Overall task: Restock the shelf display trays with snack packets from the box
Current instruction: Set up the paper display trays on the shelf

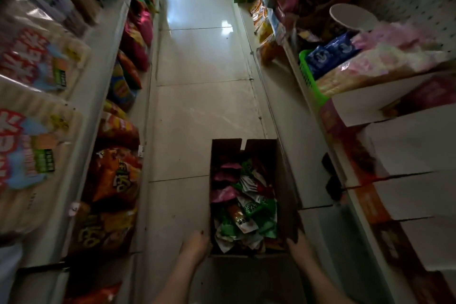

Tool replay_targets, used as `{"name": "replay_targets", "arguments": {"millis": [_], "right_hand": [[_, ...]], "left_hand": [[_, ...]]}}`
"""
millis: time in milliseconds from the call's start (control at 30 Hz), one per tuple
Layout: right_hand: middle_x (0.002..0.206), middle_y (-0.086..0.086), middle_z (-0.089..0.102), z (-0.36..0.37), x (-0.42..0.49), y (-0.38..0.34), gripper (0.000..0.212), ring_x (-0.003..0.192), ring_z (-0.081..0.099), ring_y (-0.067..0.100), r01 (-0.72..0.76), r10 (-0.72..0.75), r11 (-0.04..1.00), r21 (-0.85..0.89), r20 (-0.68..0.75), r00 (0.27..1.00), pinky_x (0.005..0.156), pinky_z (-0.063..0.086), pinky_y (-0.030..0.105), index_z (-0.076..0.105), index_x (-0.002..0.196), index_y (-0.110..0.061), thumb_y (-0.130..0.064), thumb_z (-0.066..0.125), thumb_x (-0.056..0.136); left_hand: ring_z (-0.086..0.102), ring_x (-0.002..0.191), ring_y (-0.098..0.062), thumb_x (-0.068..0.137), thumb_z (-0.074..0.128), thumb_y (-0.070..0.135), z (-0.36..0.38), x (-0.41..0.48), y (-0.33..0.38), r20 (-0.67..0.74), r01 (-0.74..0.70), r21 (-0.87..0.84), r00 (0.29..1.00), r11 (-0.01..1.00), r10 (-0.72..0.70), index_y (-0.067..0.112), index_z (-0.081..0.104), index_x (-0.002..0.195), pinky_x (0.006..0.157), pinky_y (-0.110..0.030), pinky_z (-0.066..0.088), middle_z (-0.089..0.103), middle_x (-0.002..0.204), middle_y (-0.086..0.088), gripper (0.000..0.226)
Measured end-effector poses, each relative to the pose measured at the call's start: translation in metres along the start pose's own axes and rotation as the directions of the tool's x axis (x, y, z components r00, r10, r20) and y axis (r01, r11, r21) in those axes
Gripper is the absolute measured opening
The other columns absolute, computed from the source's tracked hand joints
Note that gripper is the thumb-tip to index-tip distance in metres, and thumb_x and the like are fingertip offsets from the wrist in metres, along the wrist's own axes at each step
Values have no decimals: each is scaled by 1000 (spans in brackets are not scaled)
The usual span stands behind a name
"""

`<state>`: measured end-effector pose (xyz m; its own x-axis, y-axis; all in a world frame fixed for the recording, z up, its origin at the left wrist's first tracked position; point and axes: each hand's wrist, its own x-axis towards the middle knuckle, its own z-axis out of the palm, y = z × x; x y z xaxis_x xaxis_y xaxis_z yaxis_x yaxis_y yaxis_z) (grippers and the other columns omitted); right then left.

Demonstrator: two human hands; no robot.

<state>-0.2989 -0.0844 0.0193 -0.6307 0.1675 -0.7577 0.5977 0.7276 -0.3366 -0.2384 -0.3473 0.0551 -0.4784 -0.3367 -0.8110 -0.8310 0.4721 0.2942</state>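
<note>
A person is standing in a narrow shop aisle and looking down at an open cardboard box (283, 180), which is sitting low in the aisle, close to the foot of the right-hand shelving. Whether it is resting on the tiled floor (197, 118) or being held just above it cannot be told.

The box is holding a loose heap of small snack packets (244, 207), mostly green and white, with pink ones lying toward its far-left corner and a few red and orange ones mixed in along the middle.

The left hand (196, 244) is pressing against the outside of the box at its near-left corner, with the fingers stretched up along the wall rather than curled. The right hand (298, 247) is touching the near-right corner. It is lying in shadow, so I cannot tell whether its fingers are hooking over the rim or lying flat.

On the right-hand shelf, white display trays (407, 150) with red-and-brown fronts are standing in a row along the front edge. Beyond them a green basket (308, 76) is holding blue packets (330, 54), and a white bowl (352, 17) is sitting higher up, near the back panel.

On the left, orange chip bags (113, 180) are filling the lower shelf along its front edge, and large pale packs with red lettering (32, 57) are lying on the shelf above.
</note>
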Motion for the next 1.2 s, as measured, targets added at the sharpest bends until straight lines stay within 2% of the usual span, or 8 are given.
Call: {"name": "replay_targets", "arguments": {"millis": [200,467,600,800,967,1033,1100,1200], "right_hand": [[121,15,61,8,34,-18,33,111,58,29,117,-209,909,-401,-195,958,84,45,29,48,127,-4,-17,31,102],[101,14,69,17,76,-32,27,92,66,28,175,-397,845,-505,-372,839,65,44,29,57,108,-3,-13,33,101],[106,15,67,12,98,-74,26,96,64,30,231,-443,841,-490,-377,813,69,47,31,57,111,-3,-9,34,99],[115,19,63,-2,124,-122,26,105,61,34,312,-485,832,-459,-327,811,83,50,36,56,114,0,-6,41,95],[122,18,60,-8,139,-156,33,110,59,33,319,-511,803,-504,-306,803,89,49,38,50,126,-1,-7,44,94],[139,16,45,2,140,-173,59,127,46,31,328,-616,724,-607,-354,704,104,37,39,25,145,-3,-11,51,92],[148,13,28,24,139,-195,79,139,27,27,417,-789,576,-703,-346,507,115,20,39,8,151,-8,-11,56,88],[154,6,19,66,142,-231,64,141,18,26,606,-918,293,-740,-40,395,114,17,40,27,147,-20,-11,54,89]], "left_hand": [[61,106,-28,97,47,32,24,64,12,-24,-59,95,998,994,61,12,63,114,86,-31,49,65,117,-11,31],[64,95,-26,96,42,11,23,94,40,-306,-47,295,941,954,141,10,66,103,68,-29,46,67,104,-8,25],[65,94,-24,97,41,9,3,115,58,-421,-37,308,891,951,171,10,67,103,66,-29,44,67,104,-7,26],[60,110,-27,96,46,8,-34,147,88,-419,-25,345,890,938,178,8,62,118,78,-32,47,62,120,-10,27],[62,102,-28,95,48,11,-56,172,90,-434,-103,324,867,941,244,8,64,112,77,-32,48,65,112,-11,24],[62,105,-28,93,51,19,-66,178,93,-439,-134,305,859,943,264,9,60,119,80,-34,49,63,115,-11,29],[56,115,-30,90,56,21,-71,184,96,-477,-160,298,829,941,292,7,46,130,89,-38,47,56,127,-13,43],[44,126,-29,89,57,19,-73,189,101,-535,-284,353,721,892,441,9,35,137,100,-38,39,44,138,-12,54]]}}
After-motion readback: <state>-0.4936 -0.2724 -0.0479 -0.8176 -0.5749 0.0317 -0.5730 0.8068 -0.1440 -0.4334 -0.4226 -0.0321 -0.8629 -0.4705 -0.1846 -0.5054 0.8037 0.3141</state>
